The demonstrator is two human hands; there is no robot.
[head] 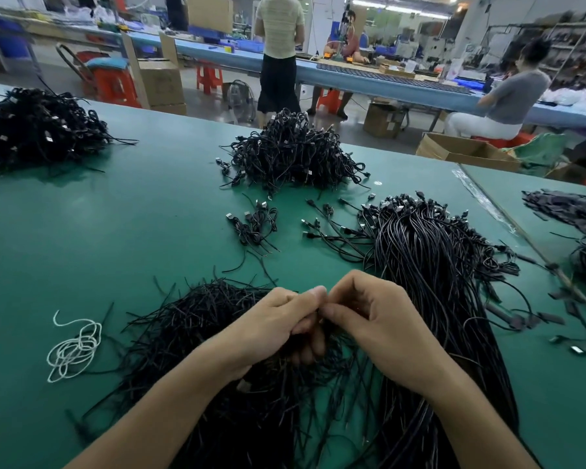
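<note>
My left hand (274,326) and my right hand (383,330) meet fingertip to fingertip above a loose heap of thin black ties (200,333) on the green table (115,231). Both hands pinch a small black cable bundle (320,321) between them; most of it is hidden by the fingers. A long sheaf of straight black cables (420,265) with plugs at the far end lies just right of my hands.
A few tied bundles (254,225) lie ahead, with a big pile of coiled cables (291,154) behind them and another (38,126) at far left. White string (75,350) lies left. Black pieces (569,208) sit at right. People work at benches beyond.
</note>
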